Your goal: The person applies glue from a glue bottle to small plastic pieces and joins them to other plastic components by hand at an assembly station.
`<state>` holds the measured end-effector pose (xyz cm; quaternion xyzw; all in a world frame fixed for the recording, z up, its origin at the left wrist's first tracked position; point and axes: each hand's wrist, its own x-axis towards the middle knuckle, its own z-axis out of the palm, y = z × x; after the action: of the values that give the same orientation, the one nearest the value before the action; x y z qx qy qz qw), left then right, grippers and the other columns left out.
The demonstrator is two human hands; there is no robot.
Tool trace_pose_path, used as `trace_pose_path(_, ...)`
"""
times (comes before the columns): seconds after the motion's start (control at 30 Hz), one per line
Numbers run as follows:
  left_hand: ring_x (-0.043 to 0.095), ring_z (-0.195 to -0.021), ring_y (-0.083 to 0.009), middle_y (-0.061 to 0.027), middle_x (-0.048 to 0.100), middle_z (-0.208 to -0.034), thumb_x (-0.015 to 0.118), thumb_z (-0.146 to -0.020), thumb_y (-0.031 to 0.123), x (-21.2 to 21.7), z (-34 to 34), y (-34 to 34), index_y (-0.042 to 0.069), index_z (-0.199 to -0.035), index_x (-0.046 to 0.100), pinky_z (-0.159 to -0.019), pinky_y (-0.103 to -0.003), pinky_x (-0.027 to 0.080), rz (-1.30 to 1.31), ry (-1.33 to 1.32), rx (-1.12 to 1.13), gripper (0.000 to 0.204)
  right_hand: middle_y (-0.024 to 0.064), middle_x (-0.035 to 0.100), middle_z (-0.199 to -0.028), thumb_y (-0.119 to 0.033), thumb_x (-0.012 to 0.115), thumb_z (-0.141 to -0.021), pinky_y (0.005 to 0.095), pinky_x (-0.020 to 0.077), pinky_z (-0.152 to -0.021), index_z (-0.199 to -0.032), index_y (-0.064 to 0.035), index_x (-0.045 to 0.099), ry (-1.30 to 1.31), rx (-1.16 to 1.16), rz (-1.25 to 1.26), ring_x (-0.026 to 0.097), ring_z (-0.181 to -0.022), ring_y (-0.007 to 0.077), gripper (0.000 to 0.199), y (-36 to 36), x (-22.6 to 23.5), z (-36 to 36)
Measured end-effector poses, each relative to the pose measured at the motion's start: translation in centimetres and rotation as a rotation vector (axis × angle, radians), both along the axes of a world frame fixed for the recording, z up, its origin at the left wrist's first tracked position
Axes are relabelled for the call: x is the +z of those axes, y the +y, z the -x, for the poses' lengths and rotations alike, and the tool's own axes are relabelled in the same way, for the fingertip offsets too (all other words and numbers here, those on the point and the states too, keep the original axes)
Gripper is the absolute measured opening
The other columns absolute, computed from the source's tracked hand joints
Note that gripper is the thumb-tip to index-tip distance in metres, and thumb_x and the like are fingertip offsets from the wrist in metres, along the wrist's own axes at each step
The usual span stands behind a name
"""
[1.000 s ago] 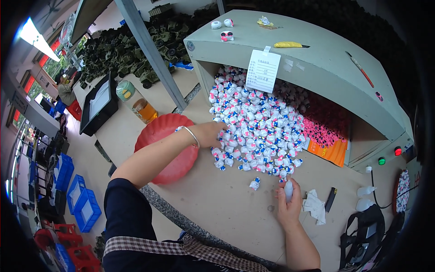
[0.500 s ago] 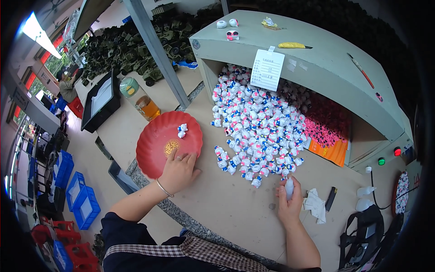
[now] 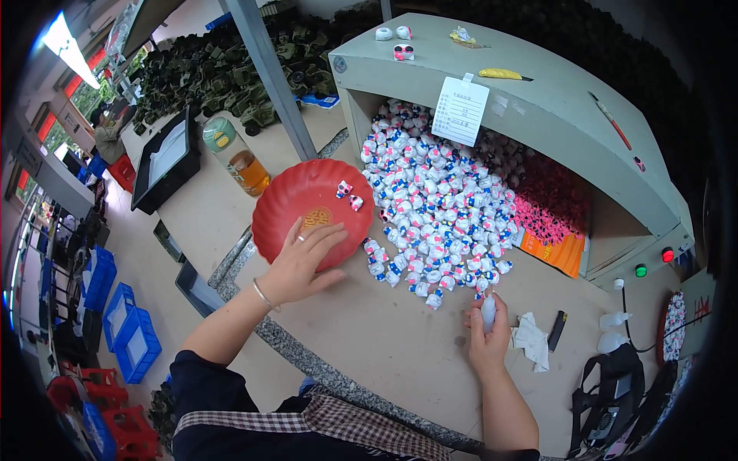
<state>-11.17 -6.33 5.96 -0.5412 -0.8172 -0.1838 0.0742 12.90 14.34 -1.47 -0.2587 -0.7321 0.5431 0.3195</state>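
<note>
My left hand (image 3: 302, 263), a ring and a bangle on it, reaches over the near rim of a red scalloped bowl (image 3: 277, 207). Its fingers are spread and hold nothing. Toward the bowl's far right side lie two small white figure pieces (image 3: 344, 189) with pink and dark marks. My right hand (image 3: 490, 338) is wrapped round a small pale squeeze bottle (image 3: 488, 311), its tip pointing away from me. Just beyond that tip spreads a large heap of small white figures (image 3: 438, 223) with blue and pink parts, spilling out of a grey-green cabinet (image 3: 530, 84).
A drink bottle (image 3: 237, 157) stands behind the bowl, with a black tray (image 3: 165, 161) to its left. Right of my right hand are a crumpled white cloth (image 3: 532, 342) and a black stick-like thing (image 3: 557, 330). Pink pieces (image 3: 550, 219) fill the cabinet's right part.
The bowl has shifted right and away from me, closer to the heap. The pieces inside it now lie differently, showing pink and dark marks. My left fingers have spread; my right hand keeps its hold.
</note>
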Motion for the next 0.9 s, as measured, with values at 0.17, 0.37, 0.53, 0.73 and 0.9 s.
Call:
trace_pose_path(0.17,0.048,-0.1,-0.0195,-0.0028,0.056,-0.098,0.06,-0.073,0.021,-0.4,2.0,5.5,0.008,-0.101,0.055,-0.098,-0.047,0.023,0.045,0.188,-0.102,0.031,0.0076,0.055,-0.087,-0.003,0.051,-0.082,0.022,0.0445,-0.057,-0.112,-0.0007,0.043,0.008,0.002,0.005,0.054,-0.067,0.0105,0.032,0.1,-0.2,0.0)
trace_pose_path(0.37,0.05,-0.093,-0.02,-0.0014,0.059,-0.081,0.061,-0.069,0.022,-3.3,4.5,11.6,0.01,-0.083,0.061,-0.095,-0.049,0.025,0.344,0.502,0.05,0.019,0.0065,0.053,-0.093,-0.009,0.048,-0.085,0.0235,0.0474,-0.063,-0.117,0.0,0.038,-0.065,0.047,0.003,0.054,-0.077,0.0114,0.035,0.7,0.0,-0.4)
trace_pose_path(0.53,0.05,-0.095,-0.0215,-0.0039,0.059,-0.081,0.06,-0.069,0.021,-4.0,5.0,12.4,0.009,-0.087,0.059,-0.097,-0.058,0.016,0.357,0.427,0.034,0.022,0.0064,0.053,-0.093,-0.008,0.048,-0.085,0.0234,0.0473,-0.063,-0.117,-0.0002,0.038,-0.077,0.043,-0.053,0.054,-0.077,0.0112,0.034,1.1,-0.6,-0.4)
trace_pose_path(0.73,0.05,-0.097,-0.0235,-0.0052,0.059,-0.083,0.058,-0.069,0.017,-3.5,4.3,12.3,0.009,-0.089,0.056,-0.097,-0.06,0.012,0.361,0.334,0.102,0.023,0.0067,0.052,-0.093,-0.008,0.048,-0.085,0.0233,0.0471,-0.063,-0.117,-0.0002,0.039,-0.086,0.078,-0.046,0.054,-0.076,0.011,0.033,0.7,0.0,-0.3)
trace_pose_path(0.9,0.045,-0.103,-0.026,-0.0071,0.056,-0.091,0.057,-0.067,0.012,1.2,3.4,8.6,0.009,-0.095,0.053,-0.097,-0.057,0.016,0.016,0.087,0.156,0.029,0.0071,0.052,-0.093,-0.008,0.047,-0.086,0.0225,0.0465,-0.064,-0.118,-0.0002,0.038,-0.073,0.036,0.001,0.054,-0.076,0.0112,0.035,0.7,0.1,-0.5)
